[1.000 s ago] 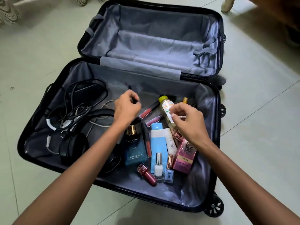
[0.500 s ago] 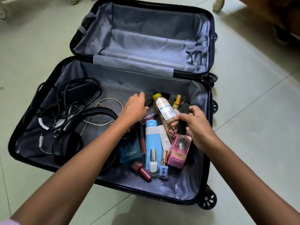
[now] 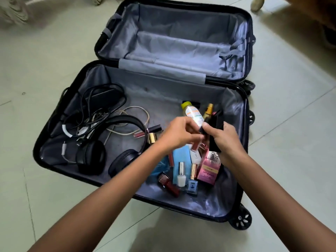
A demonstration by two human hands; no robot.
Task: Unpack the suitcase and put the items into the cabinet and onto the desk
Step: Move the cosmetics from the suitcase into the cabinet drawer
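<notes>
The black suitcase (image 3: 54, 124) lies open on the floor, its grey-lined lid half bare. My right hand (image 3: 225, 142) is closed around black cosmetic tubes (image 3: 215, 124) above the toiletries. My left hand (image 3: 180, 135) meets it from the left, fingertips pinched on a slim lip gloss tube (image 3: 195, 145) that touches the black tubes. Below the hands lie a pink BB cream box (image 3: 209, 170), a blue tube (image 3: 181, 155), a blue cologne box (image 3: 161, 166) and three nail polish bottles (image 3: 181, 177). A clear bottle with a yellow-green cap (image 3: 190, 111) lies behind my hands.
Black headphones (image 3: 94, 155) and tangled cables with a charger (image 3: 98, 104) fill the left of the suitcase. Another lip gloss (image 3: 145, 132) lies by a gold cap (image 3: 151, 138). A suitcase wheel (image 3: 240, 220) sticks out at the near right. Pale floor tiles surround the case.
My left hand has lifted from the lip glosses and moved right to meet my right hand. My right hand picked up black tubes and raised them.
</notes>
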